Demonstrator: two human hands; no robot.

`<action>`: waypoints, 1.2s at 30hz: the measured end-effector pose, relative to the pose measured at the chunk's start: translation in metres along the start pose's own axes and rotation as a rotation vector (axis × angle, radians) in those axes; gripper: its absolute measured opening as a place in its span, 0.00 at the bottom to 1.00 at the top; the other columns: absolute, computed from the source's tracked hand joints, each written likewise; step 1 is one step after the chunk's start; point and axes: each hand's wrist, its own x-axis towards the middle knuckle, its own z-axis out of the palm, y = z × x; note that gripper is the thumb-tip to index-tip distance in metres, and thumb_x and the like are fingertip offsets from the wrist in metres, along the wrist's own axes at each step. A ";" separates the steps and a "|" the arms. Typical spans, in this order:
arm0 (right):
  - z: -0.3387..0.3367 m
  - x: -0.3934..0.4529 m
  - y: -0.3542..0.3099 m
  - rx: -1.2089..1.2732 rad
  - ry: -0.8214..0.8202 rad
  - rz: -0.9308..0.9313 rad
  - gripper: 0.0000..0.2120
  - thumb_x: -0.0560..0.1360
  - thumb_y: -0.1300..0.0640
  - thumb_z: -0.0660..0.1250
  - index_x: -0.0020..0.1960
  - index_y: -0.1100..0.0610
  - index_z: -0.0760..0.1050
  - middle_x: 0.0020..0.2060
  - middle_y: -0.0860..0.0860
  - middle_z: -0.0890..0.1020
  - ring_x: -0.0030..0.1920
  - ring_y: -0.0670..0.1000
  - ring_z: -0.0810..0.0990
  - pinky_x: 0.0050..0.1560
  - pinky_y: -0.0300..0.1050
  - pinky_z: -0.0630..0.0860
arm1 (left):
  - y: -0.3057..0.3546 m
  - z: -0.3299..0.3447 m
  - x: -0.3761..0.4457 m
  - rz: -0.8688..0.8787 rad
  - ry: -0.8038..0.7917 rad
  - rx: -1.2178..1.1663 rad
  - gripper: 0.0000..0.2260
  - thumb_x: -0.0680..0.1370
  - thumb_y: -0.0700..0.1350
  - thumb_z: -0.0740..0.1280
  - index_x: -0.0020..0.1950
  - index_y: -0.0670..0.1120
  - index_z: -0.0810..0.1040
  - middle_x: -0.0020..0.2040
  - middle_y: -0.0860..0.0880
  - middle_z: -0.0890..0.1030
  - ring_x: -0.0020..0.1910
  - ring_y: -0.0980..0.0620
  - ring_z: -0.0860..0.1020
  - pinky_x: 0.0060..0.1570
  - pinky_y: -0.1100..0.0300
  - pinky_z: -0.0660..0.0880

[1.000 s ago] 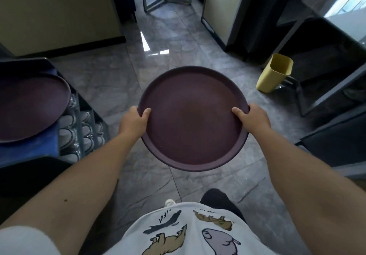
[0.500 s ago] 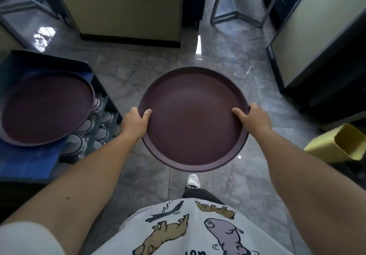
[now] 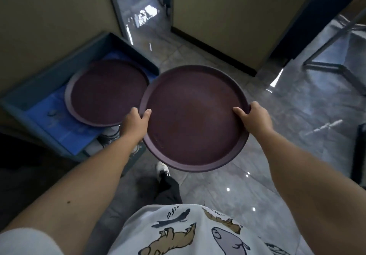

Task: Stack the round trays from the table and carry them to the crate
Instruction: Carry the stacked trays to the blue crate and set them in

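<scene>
Carry step: left hand [image 3: 133, 123] and right hand [image 3: 254, 119] clamp the held tray [image 3: 195, 118] by opposite rims; next, it likely needs lowering onto the tray [image 3: 107, 92] in the blue crate [image 3: 59, 120] beyond the left hand.

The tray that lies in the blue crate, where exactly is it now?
In the head view, that tray lies on the blue crate at left-centre, just left of the carried tray, beside the left hand.
</scene>
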 end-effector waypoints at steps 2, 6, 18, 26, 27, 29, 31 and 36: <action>0.018 0.029 -0.034 -0.001 -0.032 -0.064 0.26 0.71 0.32 0.64 0.50 0.56 0.70 0.42 0.52 0.78 0.42 0.55 0.76 0.38 0.50 0.73 | -0.019 -0.011 0.020 -0.063 0.034 -0.010 0.20 0.78 0.60 0.59 0.45 0.42 0.68 0.46 0.38 0.78 0.44 0.37 0.76 0.38 0.51 0.67; 0.059 0.076 -0.112 -0.015 -0.100 -0.167 0.27 0.71 0.32 0.63 0.50 0.56 0.69 0.41 0.52 0.77 0.42 0.56 0.76 0.38 0.49 0.71 | -0.058 -0.041 0.063 -0.177 0.092 -0.059 0.20 0.78 0.60 0.59 0.46 0.42 0.69 0.46 0.39 0.78 0.42 0.40 0.75 0.39 0.51 0.68; 0.161 0.158 -0.306 -0.125 -0.252 -0.466 0.26 0.72 0.33 0.63 0.47 0.57 0.68 0.38 0.52 0.76 0.39 0.57 0.74 0.37 0.50 0.70 | -0.157 -0.099 0.128 -0.479 0.221 0.013 0.19 0.79 0.61 0.55 0.45 0.46 0.66 0.39 0.46 0.73 0.35 0.45 0.70 0.32 0.53 0.65; 0.215 0.181 -0.363 -0.214 -0.333 -0.580 0.24 0.73 0.33 0.62 0.47 0.55 0.66 0.38 0.52 0.75 0.38 0.58 0.74 0.36 0.49 0.68 | -0.185 -0.096 0.141 -0.636 0.219 0.099 0.22 0.82 0.57 0.52 0.54 0.38 0.71 0.44 0.38 0.79 0.38 0.40 0.75 0.34 0.51 0.68; 0.220 0.184 -0.367 -0.224 -0.343 -0.592 0.24 0.73 0.33 0.62 0.47 0.56 0.66 0.39 0.53 0.76 0.40 0.60 0.75 0.37 0.50 0.68 | -0.186 -0.095 0.142 -0.647 0.223 0.105 0.22 0.82 0.56 0.51 0.54 0.38 0.71 0.45 0.38 0.79 0.39 0.39 0.75 0.34 0.51 0.67; 0.228 0.189 -0.371 -0.238 -0.356 -0.611 0.24 0.74 0.34 0.61 0.47 0.56 0.67 0.39 0.54 0.77 0.42 0.61 0.77 0.37 0.50 0.69 | -0.186 -0.090 0.144 -0.671 0.234 0.108 0.21 0.83 0.54 0.49 0.54 0.37 0.71 0.45 0.37 0.80 0.41 0.38 0.77 0.35 0.51 0.67; 0.233 0.195 -0.373 -0.246 -0.359 -0.622 0.23 0.74 0.34 0.61 0.47 0.55 0.66 0.38 0.52 0.76 0.40 0.60 0.76 0.36 0.50 0.68 | -0.185 -0.083 0.145 -0.683 0.228 0.110 0.20 0.83 0.53 0.49 0.54 0.37 0.72 0.46 0.37 0.79 0.40 0.38 0.76 0.34 0.52 0.66; 0.240 0.206 -0.369 -0.272 -0.377 -0.618 0.23 0.73 0.33 0.59 0.45 0.54 0.65 0.37 0.50 0.75 0.36 0.56 0.74 0.34 0.49 0.67 | -0.182 -0.068 0.149 -0.696 0.203 0.102 0.19 0.83 0.51 0.50 0.52 0.37 0.71 0.45 0.37 0.79 0.38 0.40 0.76 0.34 0.51 0.68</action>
